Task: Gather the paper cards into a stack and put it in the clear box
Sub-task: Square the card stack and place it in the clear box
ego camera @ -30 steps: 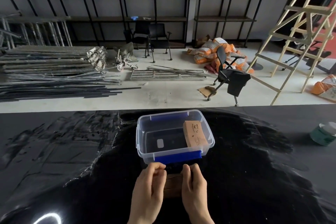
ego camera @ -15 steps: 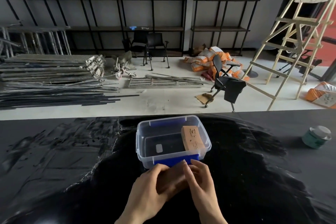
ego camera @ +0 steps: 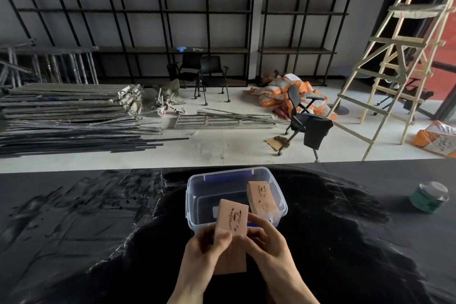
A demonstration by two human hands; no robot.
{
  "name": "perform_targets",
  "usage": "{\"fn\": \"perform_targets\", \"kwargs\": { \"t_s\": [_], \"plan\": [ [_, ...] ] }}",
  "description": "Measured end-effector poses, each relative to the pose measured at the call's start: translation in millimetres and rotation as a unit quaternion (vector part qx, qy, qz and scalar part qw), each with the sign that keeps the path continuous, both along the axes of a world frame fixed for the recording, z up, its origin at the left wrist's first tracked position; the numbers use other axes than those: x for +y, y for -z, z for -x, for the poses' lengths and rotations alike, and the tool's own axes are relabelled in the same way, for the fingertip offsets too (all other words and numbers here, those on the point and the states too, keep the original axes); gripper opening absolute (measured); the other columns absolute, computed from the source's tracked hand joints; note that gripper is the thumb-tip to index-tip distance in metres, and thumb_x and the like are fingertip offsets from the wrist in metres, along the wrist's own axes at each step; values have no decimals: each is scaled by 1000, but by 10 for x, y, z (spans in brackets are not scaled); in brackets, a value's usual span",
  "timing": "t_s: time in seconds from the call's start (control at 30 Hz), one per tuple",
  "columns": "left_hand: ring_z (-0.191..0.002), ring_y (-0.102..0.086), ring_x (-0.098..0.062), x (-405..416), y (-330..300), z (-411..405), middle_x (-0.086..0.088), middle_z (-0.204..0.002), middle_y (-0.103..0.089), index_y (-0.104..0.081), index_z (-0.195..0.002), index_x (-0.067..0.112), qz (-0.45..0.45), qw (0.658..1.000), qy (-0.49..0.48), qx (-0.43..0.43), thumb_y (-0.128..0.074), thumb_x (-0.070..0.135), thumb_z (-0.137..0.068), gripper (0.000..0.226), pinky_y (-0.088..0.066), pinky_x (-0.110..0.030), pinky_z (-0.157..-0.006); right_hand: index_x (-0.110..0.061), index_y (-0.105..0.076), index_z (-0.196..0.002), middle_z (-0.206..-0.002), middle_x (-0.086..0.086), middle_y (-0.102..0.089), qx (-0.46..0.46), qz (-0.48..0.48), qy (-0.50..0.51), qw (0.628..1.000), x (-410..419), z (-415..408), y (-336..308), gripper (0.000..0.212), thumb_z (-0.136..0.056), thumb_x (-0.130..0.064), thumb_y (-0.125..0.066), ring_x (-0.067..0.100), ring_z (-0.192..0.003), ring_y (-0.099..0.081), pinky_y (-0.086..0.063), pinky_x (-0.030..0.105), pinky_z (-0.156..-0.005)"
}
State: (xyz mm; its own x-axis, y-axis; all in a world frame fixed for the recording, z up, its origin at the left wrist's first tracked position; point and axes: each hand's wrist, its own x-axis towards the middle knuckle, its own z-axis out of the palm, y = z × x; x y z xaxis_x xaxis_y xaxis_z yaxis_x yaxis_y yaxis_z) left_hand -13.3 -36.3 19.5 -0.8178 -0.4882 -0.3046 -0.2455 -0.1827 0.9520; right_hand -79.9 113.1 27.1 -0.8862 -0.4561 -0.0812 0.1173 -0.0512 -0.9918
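A stack of brown paper cards [ego camera: 232,223] with a coffee-cup print is lifted off the black table, tilted over the near edge of the clear box [ego camera: 195,195]. My left hand [ego camera: 204,252] grips the stack's left side with the thumb on top. My right hand [ego camera: 266,242] holds its right side. A second stack of brown cards [ego camera: 261,196] lies inside the box at its right. The box has blue handles and its near wall is partly hidden by the held stack.
The black table [ego camera: 98,229] spreads wide to both sides. A green tin with a clear lid [ego camera: 429,196] stands at the far right. Beyond the table's far edge are a floor with metal poles, chairs and a wooden ladder.
Both hands gathered the cards on the table in front of the box, then lifted the stack up and forward. The camera tilted so the box sits lower in view.
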Motion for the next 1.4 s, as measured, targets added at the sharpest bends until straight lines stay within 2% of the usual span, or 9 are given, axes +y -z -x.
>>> {"fn": "perform_targets", "kwargs": {
  "t_s": [0.17,0.3,0.4,0.57,0.83,0.93,1.13,1.23,1.4],
  "plan": [
    [-95,-78,-21,-108,-99,-12,-4,-96,-84,-76,-104,13,-2,1000,-27,11,-84,27,-80,29,-60,-42,-91,-23,-67,-121,-100,1,-80,138,-72,31,987,-117,24,30,35,-91,-8,-76,17,-97,-76,-63,30,-81],
    [-95,-75,-31,-240,-149,-32,-8,-95,-82,-75,-104,15,-26,996,-86,9,-80,23,-86,20,-60,-50,-91,-29,-61,-132,-127,-12,-63,451,-341,84,820,-98,227,150,43,-90,-32,-73,13,-124,-54,-50,37,-105],
    [-96,-74,-29,-317,-192,-60,-9,-100,-80,-73,-107,15,-27,994,-102,15,-78,24,-87,22,-59,-45,-83,-35,-57,-138,-139,-3,-61,483,-453,-1,749,-50,320,246,46,-94,-48,-58,25,-140,-46,-34,52,-121],
    [-99,-71,-32,-330,-236,-71,-11,-99,-79,-73,-105,17,-33,992,-123,14,-80,27,-86,23,-58,-54,-94,-32,-54,-142,-140,3,-64,482,-494,-23,724,-13,222,278,58,-88,-54,-56,30,-135,-55,-44,55,-113],
    [-93,-66,-26,-178,-470,103,-13,-95,-77,-70,-101,19,-34,992,-113,37,-76,25,-89,15,-56,-41,-79,-35,-72,-119,-116,-4,-75,495,-496,-73,709,68,-57,234,59,-69,-62,-54,19,-103,-73,-62,44,-89],
    [-90,-65,-22,-113,-506,173,-12,-95,-75,-71,-100,18,-21,994,-105,35,-75,25,-90,13,-53,-34,-71,-37,-74,-110,-109,-8,-76,493,-486,-77,717,130,-133,269,54,-68,-65,-56,14,-95,-74,-65,39,-82],
    [-98,-66,-29,13,-482,298,-11,-96,-78,-74,-100,20,-13,995,-90,-26,-78,29,-87,16,-53,-46,-93,-39,-69,-114,-112,-15,-72,499,-399,17,769,323,-106,182,45,-75,-57,-63,6,-100,-69,-61,29,-79],
    [-92,-66,-24,-3,-433,416,-8,-94,-77,-74,-97,20,10,995,-83,-60,-78,30,-86,16,-54,-39,-81,-32,-67,-123,-124,-8,-68,442,-387,124,800,561,121,130,44,-85,-51,-57,13,-110,-64,-58,33,-84],
    [-93,-74,-29,-40,-285,656,-15,-98,-79,-66,-106,7,54,989,-36,-132,-77,29,-88,30,-59,-33,-66,-24,-49,-148,-154,12,-51,319,-532,142,771,931,603,465,77,-92,-66,-17,30,-143,-46,-41,47,-116]
  ]
}}
